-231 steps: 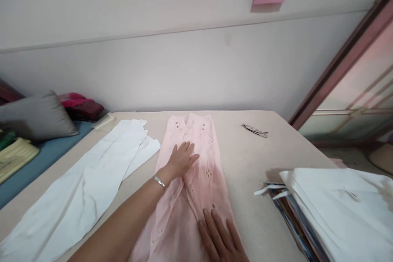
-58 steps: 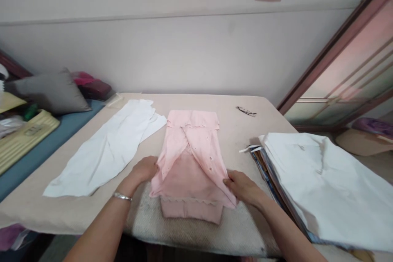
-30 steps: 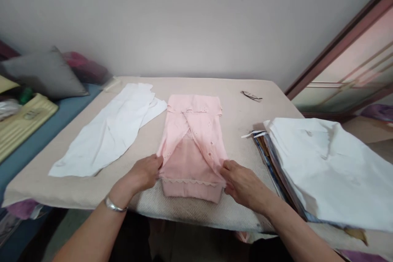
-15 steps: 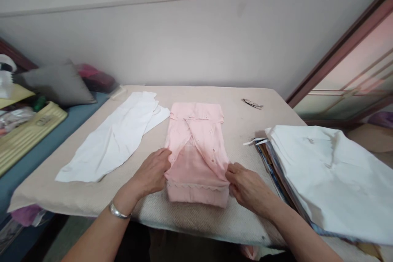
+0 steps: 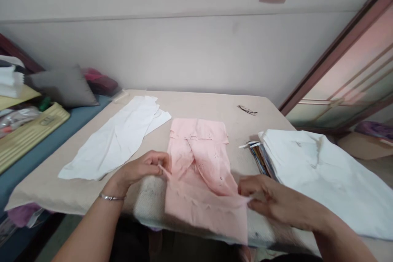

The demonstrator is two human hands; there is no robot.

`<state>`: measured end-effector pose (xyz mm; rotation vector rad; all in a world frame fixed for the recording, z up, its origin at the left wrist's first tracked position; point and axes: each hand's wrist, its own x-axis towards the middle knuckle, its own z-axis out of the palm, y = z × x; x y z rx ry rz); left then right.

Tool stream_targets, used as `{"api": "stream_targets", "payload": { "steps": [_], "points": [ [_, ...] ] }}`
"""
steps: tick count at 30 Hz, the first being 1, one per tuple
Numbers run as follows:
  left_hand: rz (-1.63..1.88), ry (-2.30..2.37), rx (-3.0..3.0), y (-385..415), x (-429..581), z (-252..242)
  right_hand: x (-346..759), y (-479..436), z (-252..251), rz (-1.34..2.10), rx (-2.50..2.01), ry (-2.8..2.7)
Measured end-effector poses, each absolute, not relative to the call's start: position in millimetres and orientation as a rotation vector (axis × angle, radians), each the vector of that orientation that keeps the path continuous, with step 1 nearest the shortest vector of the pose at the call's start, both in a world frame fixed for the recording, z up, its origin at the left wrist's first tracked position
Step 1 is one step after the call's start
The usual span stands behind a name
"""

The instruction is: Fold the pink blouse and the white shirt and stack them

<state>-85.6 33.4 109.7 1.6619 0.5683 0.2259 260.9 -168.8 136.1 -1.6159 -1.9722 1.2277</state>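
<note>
Pink garment (image 5: pixel 199 154), pinched by both hands (image 5: pixel 143 168) (image 5: pixel 279 198), lies between white cloth (image 5: pixel 113 139) and a fabric stack (image 5: pixel 322 184), glasses (image 5: pixel 246 110) beyond.

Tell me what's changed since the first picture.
The pink garment's far end has come toward the person and now shows a fold across it. The left hand and right hand, flat on it then, now pinch its edges. The white garment, glasses and clothes pile stayed put.
</note>
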Motion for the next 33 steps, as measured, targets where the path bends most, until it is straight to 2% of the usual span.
{"api": "stream_targets", "payload": {
  "steps": [2, 6, 9, 13, 16, 23, 33],
  "points": [
    [0.396, 0.591, 1.427, 59.3, -66.3, 98.7, 280.8, -131.1, 128.6, 1.316, -1.508, -1.723],
    [0.832, 0.822, 1.048, 126.6, -11.3, 63.9, 312.9, -30.9, 88.0, 1.232, -1.534, -1.011],
    [0.878, 0.919, 0.94, 159.9, 17.8, 33.9, 315.3, 23.4, 50.6, 1.2, -1.51, -0.731],
    [0.784, 1.003, 0.935, 167.7, 20.8, 1.7, 306.1, 37.7, 11.6, 1.197, -1.536, -0.67],
    [0.746, 1.05, 0.98, 164.4, 14.6, -4.6, 304.9, 27.5, -3.1, 1.121, -1.595, -0.672],
    [0.841, 0.973, 1.102, 169.4, 32.5, 14.9, 308.9, 27.5, -8.3, 0.801, -1.798, -0.84],
    [0.839, 1.074, 1.158, 176.6, 31.8, -14.7, 315.3, 35.7, -18.6, 0.532, -2.228, -1.005]
  ]
}}
